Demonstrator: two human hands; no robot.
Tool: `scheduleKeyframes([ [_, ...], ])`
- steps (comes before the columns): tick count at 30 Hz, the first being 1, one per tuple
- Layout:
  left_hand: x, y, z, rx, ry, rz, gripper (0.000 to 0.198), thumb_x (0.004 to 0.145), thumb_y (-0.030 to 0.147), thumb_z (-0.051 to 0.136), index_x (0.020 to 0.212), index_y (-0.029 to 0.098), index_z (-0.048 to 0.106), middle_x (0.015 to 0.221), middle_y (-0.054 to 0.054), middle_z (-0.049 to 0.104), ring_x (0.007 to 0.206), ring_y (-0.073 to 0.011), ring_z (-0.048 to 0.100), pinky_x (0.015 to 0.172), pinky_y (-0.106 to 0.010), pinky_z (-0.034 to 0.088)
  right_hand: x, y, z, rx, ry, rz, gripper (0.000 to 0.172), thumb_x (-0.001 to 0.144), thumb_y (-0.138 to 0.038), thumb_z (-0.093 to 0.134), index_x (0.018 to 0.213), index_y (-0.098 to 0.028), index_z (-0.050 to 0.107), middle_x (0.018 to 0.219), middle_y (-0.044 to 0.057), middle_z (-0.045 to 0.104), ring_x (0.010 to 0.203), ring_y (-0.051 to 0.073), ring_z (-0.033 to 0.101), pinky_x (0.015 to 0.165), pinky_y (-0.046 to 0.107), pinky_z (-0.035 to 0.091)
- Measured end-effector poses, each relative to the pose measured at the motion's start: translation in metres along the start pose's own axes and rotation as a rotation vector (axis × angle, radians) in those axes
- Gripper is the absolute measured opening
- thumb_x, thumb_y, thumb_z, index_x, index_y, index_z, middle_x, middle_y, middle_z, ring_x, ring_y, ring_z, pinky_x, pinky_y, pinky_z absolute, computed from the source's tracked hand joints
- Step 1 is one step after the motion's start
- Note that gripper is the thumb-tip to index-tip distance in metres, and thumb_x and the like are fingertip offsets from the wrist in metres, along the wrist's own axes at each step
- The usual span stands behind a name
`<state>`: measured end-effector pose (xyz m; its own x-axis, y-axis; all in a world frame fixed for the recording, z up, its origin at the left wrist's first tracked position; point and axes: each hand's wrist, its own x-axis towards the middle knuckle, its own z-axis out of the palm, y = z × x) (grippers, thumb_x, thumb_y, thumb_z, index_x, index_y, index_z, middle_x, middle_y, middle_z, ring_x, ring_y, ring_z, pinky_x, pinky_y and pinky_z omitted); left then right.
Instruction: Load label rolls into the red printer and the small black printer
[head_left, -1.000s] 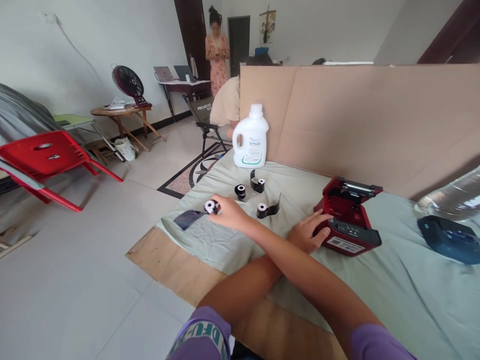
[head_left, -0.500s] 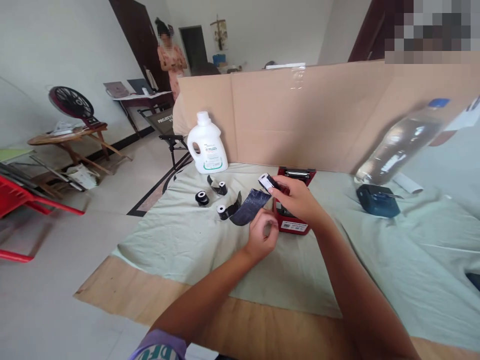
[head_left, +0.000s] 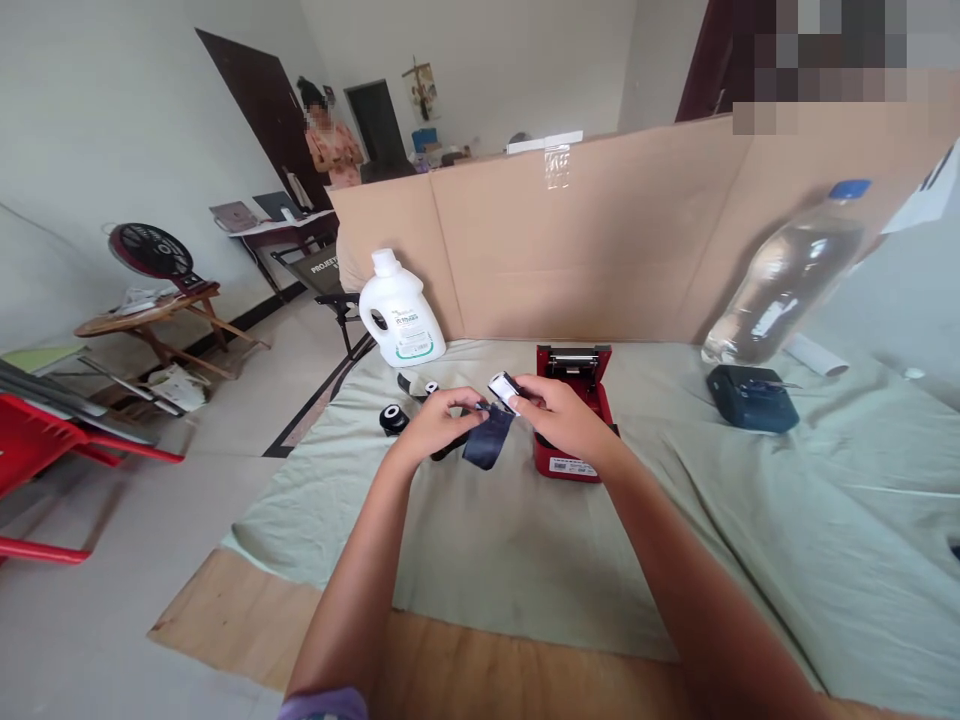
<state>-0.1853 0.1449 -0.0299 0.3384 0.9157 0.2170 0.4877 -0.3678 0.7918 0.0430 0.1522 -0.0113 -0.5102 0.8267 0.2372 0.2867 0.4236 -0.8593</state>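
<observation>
My right hand (head_left: 559,412) grips a small roll with a white face and black sides (head_left: 504,390) above the cloth. A wide dark strip (head_left: 487,445) hangs from the roll and curls at its lower end. The fingers of my left hand (head_left: 439,425) are closed on the strip's upper edge, close to the roll. Just right of the strip stands a red printer-like device (head_left: 574,467) with its lid raised and a white label in front; my right forearm hides part of it. Left of my left hand lies a black roll with a white core (head_left: 391,418). Another small roll (head_left: 432,388) is partly hidden behind my fingers.
A white detergent bottle (head_left: 405,315) and a cardboard panel (head_left: 570,250) stand at the back. To the right are a dark blue box (head_left: 752,398), a leaning clear bottle (head_left: 787,280) and a white tube (head_left: 816,353). A person (head_left: 334,150) stands beyond the panel.
My left hand has risen from below the strip and moved left, and its fingers now pinch the strip's upper edge. The roll stays in my right hand. The view has shifted slightly.
</observation>
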Motion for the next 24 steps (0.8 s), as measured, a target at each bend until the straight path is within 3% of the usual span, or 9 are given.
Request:
scheduleKeyframes([
  [5,-0.002,-0.01,-0.008,-0.028,0.037,-0.035,0.019,0.084,0.036,0.065,0.084,0.017,0.068,0.084,-0.002,0.069,0.083,-0.0171,0.063,0.079,-0.028,0.047,0.001,0.005,0.004,0.005,-0.007,0.079,0.024,0.095,-0.039,0.047,0.094,-0.02,0.062,0.084,0.0,0.064,0.073,0.016,0.056,0.064,0.027,0.039],
  [9,-0.004,-0.007,-0.012,-0.106,-0.008,-0.102,0.025,0.082,0.033,0.067,0.102,0.018,0.065,0.076,0.001,0.065,0.072,-0.0139,0.059,0.071,-0.025,0.045,0.003,0.01,0.007,-0.067,0.053,0.075,0.021,0.094,-0.037,0.05,0.098,-0.021,0.064,0.089,0.002,0.068,0.076,0.017,0.059,0.066,0.028,0.04],
  [13,-0.011,0.006,-0.014,-0.17,-0.017,-0.172,0.041,0.081,0.031,0.066,0.12,0.021,0.055,0.068,0.005,0.058,0.064,-0.0118,0.054,0.065,-0.024,0.042,0.005,0.015,0.017,-0.231,0.185,0.046,0.023,0.088,-0.031,0.059,0.109,-0.022,0.064,0.091,0.004,0.069,0.071,0.017,0.059,0.066,0.028,0.04],
  [17,-0.018,0.028,-0.014,-0.246,0.006,-0.223,0.048,0.081,0.03,0.066,0.126,0.022,0.053,0.071,0.004,0.06,0.067,-0.0126,0.056,0.064,-0.023,0.042,0.006,0.017,0.032,-0.301,0.198,-0.027,0.018,0.085,-0.025,0.06,0.103,-0.023,0.065,0.084,0.002,0.068,0.065,0.016,0.056,0.063,0.028,0.038],
  [20,-0.018,0.039,-0.014,-0.35,0.079,-0.262,0.046,0.083,0.031,0.061,0.128,0.021,0.055,0.079,0.0,0.067,0.074,-0.0144,0.062,0.068,-0.025,0.044,0.007,0.016,0.044,-0.137,0.152,-0.031,0.02,0.082,-0.023,0.06,0.102,-0.022,0.066,0.086,0.002,0.069,0.065,0.014,0.055,0.063,0.027,0.039],
  [24,-0.017,0.039,-0.013,-0.376,0.152,-0.216,0.048,0.085,0.032,0.058,0.131,0.019,0.054,0.09,-0.005,0.072,0.076,-0.0164,0.064,0.069,-0.027,0.045,0.008,0.012,0.057,0.284,0.044,0.171,0.018,0.075,-0.021,0.061,0.092,-0.019,0.066,0.078,0.001,0.066,0.061,0.012,0.053,0.06,0.025,0.04],
])
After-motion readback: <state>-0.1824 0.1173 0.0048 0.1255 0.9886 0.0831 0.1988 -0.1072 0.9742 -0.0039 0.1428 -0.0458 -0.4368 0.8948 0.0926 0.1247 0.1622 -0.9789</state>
